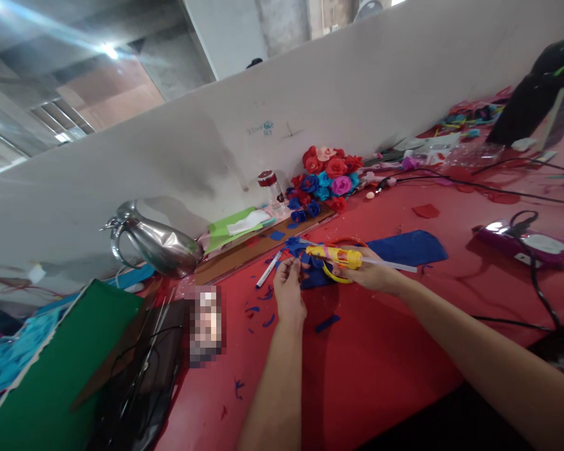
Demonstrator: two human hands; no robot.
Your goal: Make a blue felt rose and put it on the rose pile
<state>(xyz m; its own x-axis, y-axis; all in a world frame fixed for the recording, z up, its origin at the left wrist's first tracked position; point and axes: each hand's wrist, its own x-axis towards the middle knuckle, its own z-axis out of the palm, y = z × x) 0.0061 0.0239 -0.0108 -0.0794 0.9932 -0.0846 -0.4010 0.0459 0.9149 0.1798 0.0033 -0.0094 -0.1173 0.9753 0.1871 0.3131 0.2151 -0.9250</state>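
A yellow hot glue gun [329, 254] lies in my right hand [364, 272], with a clear glue stick [390, 264] poking out of its rear. Its nozzle points left, at a dark blue flower [295, 245]. My left hand [289, 285] is closed in a pinch just below that flower and appears to hold it; the fingertips are partly hidden. Beside the left hand rests a white marker [269, 270]. Behind the right hand a blue sheet [404, 247] is spread out, and orange-handled scissors [345, 241] show in part by the glue gun.
Blue scraps [328, 323] dot the red table [357, 369]. At the back stand a bunch of paper-like flowers [336, 169], a glass jar [271, 188] and a steel jug [157, 241]. A green box [61, 369] occupies the left; a purple device [526, 244] with cables lies right.
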